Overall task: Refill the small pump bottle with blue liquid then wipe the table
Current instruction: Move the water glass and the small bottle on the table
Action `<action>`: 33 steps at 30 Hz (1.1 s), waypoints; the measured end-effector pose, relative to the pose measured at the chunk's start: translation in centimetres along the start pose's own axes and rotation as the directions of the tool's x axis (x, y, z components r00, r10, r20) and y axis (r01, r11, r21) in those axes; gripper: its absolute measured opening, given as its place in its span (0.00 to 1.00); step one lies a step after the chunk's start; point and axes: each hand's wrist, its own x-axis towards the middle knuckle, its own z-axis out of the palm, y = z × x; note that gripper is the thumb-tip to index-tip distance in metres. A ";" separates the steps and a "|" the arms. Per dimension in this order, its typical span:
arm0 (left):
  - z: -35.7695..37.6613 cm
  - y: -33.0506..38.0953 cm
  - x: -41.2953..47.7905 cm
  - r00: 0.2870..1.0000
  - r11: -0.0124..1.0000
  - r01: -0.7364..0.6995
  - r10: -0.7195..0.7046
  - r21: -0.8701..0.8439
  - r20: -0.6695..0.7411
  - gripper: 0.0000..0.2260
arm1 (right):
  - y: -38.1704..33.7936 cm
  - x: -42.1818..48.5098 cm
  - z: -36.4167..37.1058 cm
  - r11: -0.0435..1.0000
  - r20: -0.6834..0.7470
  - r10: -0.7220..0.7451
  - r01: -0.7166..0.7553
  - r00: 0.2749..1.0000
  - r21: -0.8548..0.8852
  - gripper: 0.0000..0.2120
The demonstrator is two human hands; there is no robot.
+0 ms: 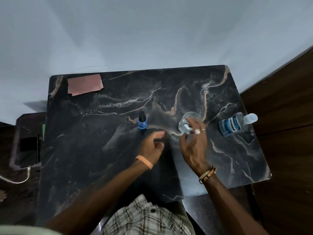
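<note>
The left hand [150, 146] reaches forward, fingers loosely curled; the right hand [194, 146], just beside it, spreads relaxed fingers.

We list this as a home room: dark marble-patterned counter [81, 150] set against a plain pale wall [152, 31]; dark brown wooden panelling [284, 116] at right; black phone [28, 143] on a white charging cable [20, 179] at left; clear mouthwash bottle of blue liquid [232, 125].

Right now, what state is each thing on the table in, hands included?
Pump bottle: upright, pump on.
Glass: upright, contents unclear.
Mouthwash bottle: capped, apparently lying on its side.
Pink cloth: folded flat, far corner.
Left hand: open, holds nothing.
Right hand: open, fingers at the glass.
</note>
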 end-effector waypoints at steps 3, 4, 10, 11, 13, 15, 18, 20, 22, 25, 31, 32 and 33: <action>-3.7 -2.5 -0.3 0.980 0.998 0.058 -0.058 -0.007 -0.188 0.19 | -2.2 0.2 2.1 0.994 0.251 -0.058 0.032 0.966 0.106 0.28; -4.7 -3.1 0.1 0.972 0.996 0.086 -0.084 -0.001 -0.221 0.18 | -2.8 0.4 3.0 0.992 0.319 -0.022 -0.018 0.947 0.122 0.29; -7.4 -3.5 3.2 0.976 0.991 0.132 -0.129 0.000 -0.177 0.25 | -5.2 2.7 8.1 0.983 0.546 0.107 -0.171 0.831 0.066 0.39; -7.5 -3.3 3.5 0.981 0.993 0.120 -0.120 -0.008 -0.152 0.27 | -5.4 2.9 8.6 0.982 0.571 0.111 -0.177 0.813 0.061 0.39; -7.4 -3.0 4.1 0.990 0.995 0.098 -0.098 -0.009 -0.098 0.29 | -5.7 3.1 9.5 0.978 0.588 0.120 -0.196 0.800 0.066 0.37; -7.1 -2.9 4.5 0.992 0.996 0.091 -0.093 -0.022 -0.082 0.28 | -5.9 3.2 10.4 0.975 0.568 0.137 -0.211 0.811 0.065 0.27; -6.8 -3.0 4.6 0.989 0.991 0.110 -0.117 -0.074 -0.092 0.29 | -5.9 3.5 11.0 0.966 0.525 0.176 -0.248 0.833 0.070 0.16; -6.8 -2.9 4.4 0.989 0.993 0.100 -0.105 -0.058 -0.099 0.30 | -6.0 3.6 11.0 0.962 0.517 0.194 -0.266 0.834 0.067 0.15; -6.7 -2.6 4.2 0.993 0.997 0.064 -0.068 -0.047 -0.093 0.30 | -5.9 3.6 10.5 0.960 0.494 0.194 -0.269 0.848 0.084 0.16; -6.6 -1.3 3.9 0.999 0.999 0.025 -0.027 -0.045 -0.033 0.30 | -5.6 3.6 8.9 0.958 0.418 0.184 -0.257 0.889 0.126 0.16; -3.5 3.1 3.2 0.978 0.971 -0.192 0.201 0.139 -0.051 0.34 | -5.5 3.4 3.8 0.952 0.192 0.186 -0.225 0.964 0.208 0.14; -2.7 3.9 3.0 0.975 0.971 -0.205 0.213 0.121 -0.057 0.32 | -5.5 3.4 3.0 0.951 0.165 0.192 -0.225 0.967 0.213 0.17; -2.0 4.7 2.9 0.973 0.972 -0.214 0.221 0.101 -0.070 0.30 | -5.3 3.3 2.2 0.951 0.141 0.198 -0.225 0.970 0.210 0.19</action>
